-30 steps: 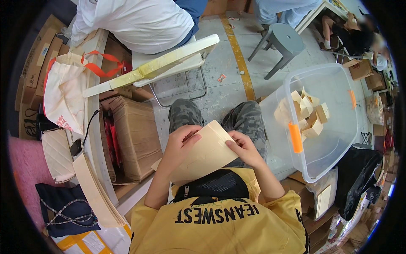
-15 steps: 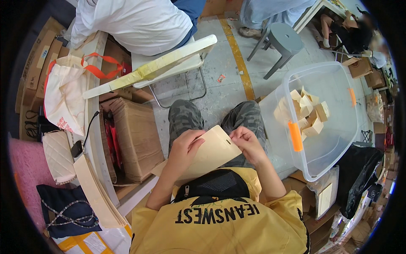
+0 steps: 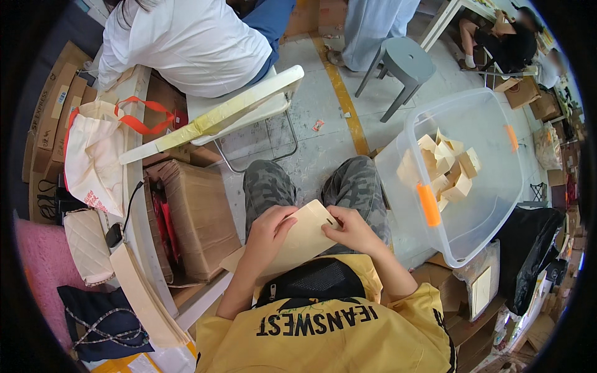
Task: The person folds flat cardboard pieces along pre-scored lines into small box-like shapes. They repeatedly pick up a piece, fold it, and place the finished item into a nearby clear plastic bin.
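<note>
Over my lap lies a flat cream cardboard sheet (image 3: pixel 300 241) with a small dark slot near its far right corner. My left hand (image 3: pixel 268 229) grips its left side, thumb on top and fingers curled over the edge. On the right edge, beside the slot, my right hand (image 3: pixel 349 229) pinches the sheet between thumb and fingers; the fingers beneath are partly hidden. To my right, a clear plastic tub (image 3: pixel 457 239) with orange handles holds several folded cream cardboard pieces (image 3: pixel 457 186).
A stack of cream sheets (image 3: pixel 146 298) lies on the left bench by a quilted bag (image 3: pixel 88 245). An open brown carton (image 3: pixel 202 217) stands beneath its edge. Ahead are a white folding chair (image 3: pixel 249 115) with a seated person and a grey stool (image 3: pixel 407 65).
My right thumb and fingers have shifted from the sheet's far right corner to a fuller grip beside the slot. The view has moved slightly; my left hand keeps its hold.
</note>
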A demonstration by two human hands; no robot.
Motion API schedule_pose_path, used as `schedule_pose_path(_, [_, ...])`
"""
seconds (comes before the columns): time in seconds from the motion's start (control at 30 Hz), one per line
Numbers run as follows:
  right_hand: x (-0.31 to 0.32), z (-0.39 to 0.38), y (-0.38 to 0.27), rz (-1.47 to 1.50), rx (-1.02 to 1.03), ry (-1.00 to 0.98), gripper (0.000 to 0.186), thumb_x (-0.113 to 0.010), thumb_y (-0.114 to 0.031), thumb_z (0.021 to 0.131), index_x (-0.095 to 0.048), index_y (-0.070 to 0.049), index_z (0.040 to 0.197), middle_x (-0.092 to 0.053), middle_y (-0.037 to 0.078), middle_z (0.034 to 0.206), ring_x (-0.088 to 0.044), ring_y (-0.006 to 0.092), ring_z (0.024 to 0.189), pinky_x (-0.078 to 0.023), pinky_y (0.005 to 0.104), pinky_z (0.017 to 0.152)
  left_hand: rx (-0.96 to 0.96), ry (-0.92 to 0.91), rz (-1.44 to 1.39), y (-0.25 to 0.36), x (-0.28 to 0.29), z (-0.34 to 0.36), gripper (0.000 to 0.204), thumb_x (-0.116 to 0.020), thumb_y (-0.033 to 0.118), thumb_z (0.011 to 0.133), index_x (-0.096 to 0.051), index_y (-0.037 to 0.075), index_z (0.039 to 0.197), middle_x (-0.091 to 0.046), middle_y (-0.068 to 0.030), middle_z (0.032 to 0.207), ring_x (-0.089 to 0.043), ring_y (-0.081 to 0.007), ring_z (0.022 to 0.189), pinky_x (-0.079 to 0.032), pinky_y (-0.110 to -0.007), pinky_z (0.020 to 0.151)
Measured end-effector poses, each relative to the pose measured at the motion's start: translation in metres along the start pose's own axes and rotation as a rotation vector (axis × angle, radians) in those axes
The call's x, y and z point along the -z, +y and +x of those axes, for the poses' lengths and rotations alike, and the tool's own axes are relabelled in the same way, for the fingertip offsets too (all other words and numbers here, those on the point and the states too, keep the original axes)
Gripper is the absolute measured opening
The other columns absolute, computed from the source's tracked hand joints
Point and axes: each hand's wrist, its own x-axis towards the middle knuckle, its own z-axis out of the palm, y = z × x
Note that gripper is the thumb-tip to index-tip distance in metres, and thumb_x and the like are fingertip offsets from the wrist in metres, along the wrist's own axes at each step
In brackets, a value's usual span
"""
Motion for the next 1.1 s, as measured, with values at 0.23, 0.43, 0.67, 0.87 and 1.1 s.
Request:
schedule_pose_path(0.23, [-0.013, -0.002, -0.007, -0.204, 0.090, 0.209, 0.020, -0.058, -0.009, 0.075, -0.049, 0.003, 0.088, -0.053, 0.021, 0.079, -0.055, 0.0362, 0.066, -0.044, 0.0379, 0.058, -0.017, -0.006, 0.059, 0.002, -0.006, -0.001, 0.015, -0.057, 0.006, 0.082, -0.058, 0.000, 0.096, -0.059, -0.0135, 0.085, -0.057, -0.0294, 0.076, -0.045, -0.032, 0.067])
schedule_pose_path(0.43, [-0.002, -0.005, -0.002, -0.115, 0.083, 0.114, 0.019, -0.060, -0.010, 0.076, -0.052, 0.003, 0.088, -0.048, 0.014, 0.070, -0.046, 0.0226, 0.056, -0.039, 0.0309, 0.052, -0.033, -0.023, 0.063, 0.001, -0.006, -0.002, 0.015, -0.057, 0.006, 0.082, -0.058, 0.000, 0.096, -0.059, -0.0137, 0.085, -0.057, -0.0298, 0.076, -0.045, -0.033, 0.067])
schedule_pose_path(0.67, [-0.005, -0.009, -0.011, -0.150, 0.070, 0.133, 0.018, -0.061, -0.007, 0.074, -0.050, 0.003, 0.084, -0.045, 0.015, 0.067, -0.047, 0.0191, 0.055, -0.039, 0.0285, 0.053, 0.027, -0.040, 0.008, 0.002, -0.006, 0.000, 0.016, -0.057, 0.007, 0.082, -0.058, 0.000, 0.096, -0.058, -0.0133, 0.084, -0.057, -0.0290, 0.075, -0.045, -0.032, 0.067])
schedule_pose_path(0.87, [-0.002, 0.001, 0.014, 0.116, -0.016, -0.043, 0.015, -0.060, -0.005, 0.079, -0.055, 0.001, 0.093, -0.059, 0.007, 0.072, -0.056, 0.0106, 0.063, -0.042, 0.0231, 0.056, -0.024, -0.037, 0.036, -0.003, -0.005, -0.002, 0.017, -0.057, 0.007, 0.082, -0.058, 0.000, 0.097, -0.058, -0.0131, 0.084, -0.057, -0.0285, 0.075, -0.045, -0.031, 0.067])
schedule_pose_path(1.1, [0.000, 0.002, 0.051, 0.920, -0.160, -0.159, 0.026, -0.062, -0.004, 0.082, -0.056, 0.001, 0.107, -0.063, 0.006, 0.097, -0.061, 0.0098, 0.085, -0.048, 0.0219, 0.077, -0.006, 0.001, -0.004, -0.005, -0.002, -0.001, 0.015, -0.056, 0.005, 0.083, -0.059, -0.001, 0.097, -0.059, -0.0125, 0.086, -0.057, -0.0238, 0.077, -0.044, -0.028, 0.068])
